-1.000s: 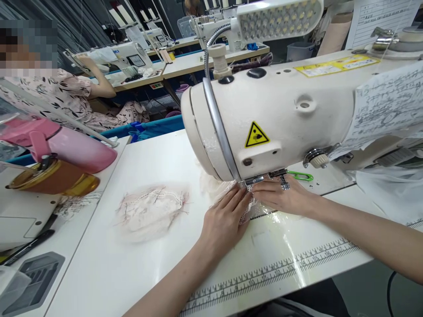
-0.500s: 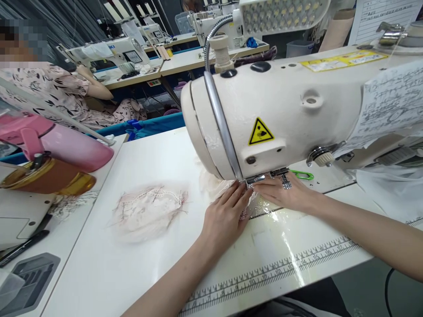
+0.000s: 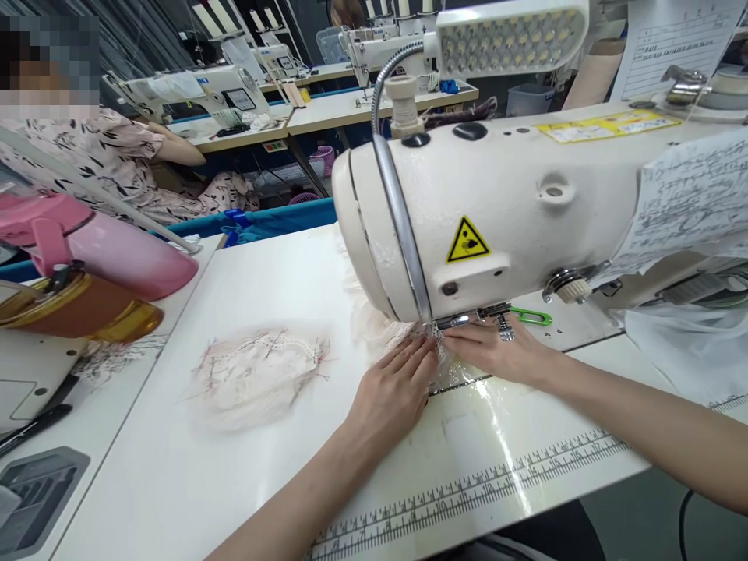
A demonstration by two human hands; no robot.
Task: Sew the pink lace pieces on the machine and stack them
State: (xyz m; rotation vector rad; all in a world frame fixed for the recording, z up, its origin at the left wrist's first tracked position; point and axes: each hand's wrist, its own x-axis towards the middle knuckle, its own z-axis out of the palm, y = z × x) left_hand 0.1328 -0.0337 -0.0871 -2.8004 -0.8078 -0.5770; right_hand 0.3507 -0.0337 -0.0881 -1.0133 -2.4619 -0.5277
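My left hand (image 3: 393,394) lies flat, fingers together, pressing pale lace fabric (image 3: 374,326) against the white table just left of the presser foot (image 3: 451,321). My right hand (image 3: 495,351) rests palm down on the same lace, right of the foot, fingertips almost meeting the left hand's. Above both hands looms the cream sewing machine head (image 3: 496,210) with a yellow warning sticker (image 3: 467,241). The needle itself is hidden behind the machine's lower edge.
A pile of pink lace pieces (image 3: 257,374) lies left on the table (image 3: 234,483). Pink and amber bottles (image 3: 87,273) lie at far left. Green snips (image 3: 531,315) sit behind my right hand. A printed ruler (image 3: 467,491) runs along the front edge. Another person (image 3: 105,167) sits at a neighbouring machine.
My left hand has slid slightly back toward me along the lace. The right hand stays by the presser foot; the view shifted a little.
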